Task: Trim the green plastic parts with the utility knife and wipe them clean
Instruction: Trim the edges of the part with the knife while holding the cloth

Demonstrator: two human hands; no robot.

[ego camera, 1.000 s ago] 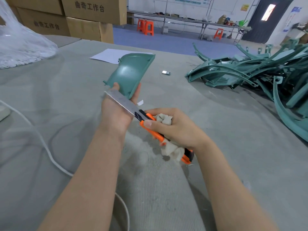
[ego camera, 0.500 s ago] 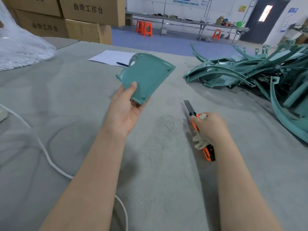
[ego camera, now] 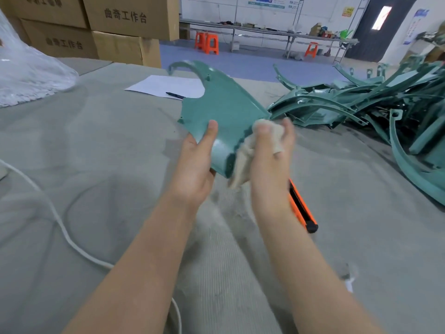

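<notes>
Both hands meet above mid-bench [ego camera: 96, 141]: left hand [ego camera: 195, 165] pinches the part [ego camera: 226, 109] at its near edge, thumb on top, right hand [ego camera: 272, 153] curls round a rag [ego camera: 243, 160] pressed to its right edge, knife [ego camera: 301, 208] lying beside that wrist, pile [ego camera: 361, 102] along the far right edge, open felt leftward to the cable [ego camera: 60, 222].

A long metal workbench [ego camera: 265, 32] runs along the white back wall [ego camera: 313, 10], with small clutter on its top. Orange plastic stools [ego camera: 207, 43] stand on the blue floor [ego camera: 240, 66] in front of it. To the right of the workbench is a dark door [ego camera: 397, 32] with a bright, narrow window. To its left, nearer the camera, stacked cardboard boxes [ego camera: 130, 18] rise behind the grey felt-covered desk [ego camera: 84, 153].
</notes>
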